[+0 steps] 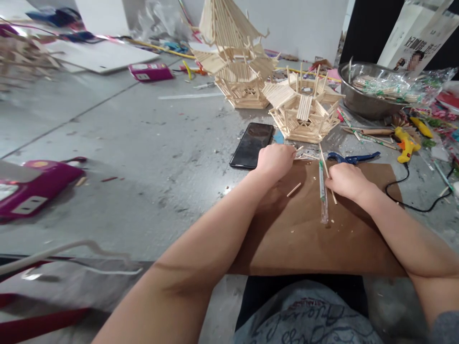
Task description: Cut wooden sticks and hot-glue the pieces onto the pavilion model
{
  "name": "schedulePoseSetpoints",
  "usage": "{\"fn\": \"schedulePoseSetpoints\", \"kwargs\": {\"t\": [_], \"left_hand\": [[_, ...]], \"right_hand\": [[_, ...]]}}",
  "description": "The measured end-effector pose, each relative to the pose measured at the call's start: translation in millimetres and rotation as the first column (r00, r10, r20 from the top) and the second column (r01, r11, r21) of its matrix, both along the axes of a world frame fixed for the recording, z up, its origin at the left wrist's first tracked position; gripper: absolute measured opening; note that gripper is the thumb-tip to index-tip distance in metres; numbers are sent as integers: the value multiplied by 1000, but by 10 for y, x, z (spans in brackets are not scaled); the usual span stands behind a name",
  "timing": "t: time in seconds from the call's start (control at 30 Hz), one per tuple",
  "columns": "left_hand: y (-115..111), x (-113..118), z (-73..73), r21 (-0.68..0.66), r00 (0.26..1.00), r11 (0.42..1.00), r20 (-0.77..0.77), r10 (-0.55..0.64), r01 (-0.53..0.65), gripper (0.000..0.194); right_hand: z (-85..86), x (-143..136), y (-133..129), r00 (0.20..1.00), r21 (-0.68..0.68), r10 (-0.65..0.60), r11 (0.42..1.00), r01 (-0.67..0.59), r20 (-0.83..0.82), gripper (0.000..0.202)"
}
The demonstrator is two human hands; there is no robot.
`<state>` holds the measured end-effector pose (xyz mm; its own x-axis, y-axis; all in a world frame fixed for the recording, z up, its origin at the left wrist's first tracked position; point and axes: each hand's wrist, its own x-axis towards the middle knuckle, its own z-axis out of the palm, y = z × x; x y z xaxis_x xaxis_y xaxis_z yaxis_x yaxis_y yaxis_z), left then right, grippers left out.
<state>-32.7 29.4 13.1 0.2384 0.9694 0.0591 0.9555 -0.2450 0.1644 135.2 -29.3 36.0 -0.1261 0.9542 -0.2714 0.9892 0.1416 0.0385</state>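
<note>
My right hand (346, 180) is closed on a thin wooden stick (325, 165), which slants up toward the smaller stick model. My left hand (275, 160) is closed beside a black phone (252, 145); the end of a short wooden piece (299, 149) pokes out at its fingertips. Between the hands a paper-and-plastic chopstick sleeve (322, 181) lies on a brown sheet (287, 243). One loose cut piece (294, 189) rests left of it. Just beyond my right hand are blue-handled cutters (353, 157). The low six-sided stick model (304, 107) stands straight ahead.
Behind it rises a taller stick pagoda (234, 62). A metal bowl (373, 102) of wrapped sticks stands back right, near a yellow glue gun (408, 143) whose black cord curls by my right arm. Purple power strips (43, 184) lie left. Scraps crowd the right side.
</note>
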Motion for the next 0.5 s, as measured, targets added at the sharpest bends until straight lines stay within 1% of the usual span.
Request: {"fn": "schedulePoseSetpoints", "kwargs": {"t": [0.07,0.17,0.23,0.33,0.4,0.47,0.5], "left_hand": [[10,-28,37,8,1000,1000,19,7,-7,28],[44,-83,77,43,992,998,117,41,-47,26],[76,-125,89,67,979,994,192,70,-84,25],[125,-178,86,111,950,984,296,99,-137,24],[150,-198,71,139,929,977,356,102,-161,24],[165,-207,51,160,907,971,409,101,-180,25],[170,-208,40,169,895,967,434,100,-190,25]], "right_hand": [[23,23,3,1000,-3,-15,1000,15,6,28],[64,82,11,1000,-3,-2,1000,2,22,27],[87,105,28,999,32,52,998,-52,18,29],[89,50,110,984,146,174,975,-166,-40,28],[60,-58,212,962,206,268,946,-251,-57,26],[12,-195,344,941,213,338,921,-326,-17,26],[-15,-263,413,938,205,347,917,-341,9,26]]}}
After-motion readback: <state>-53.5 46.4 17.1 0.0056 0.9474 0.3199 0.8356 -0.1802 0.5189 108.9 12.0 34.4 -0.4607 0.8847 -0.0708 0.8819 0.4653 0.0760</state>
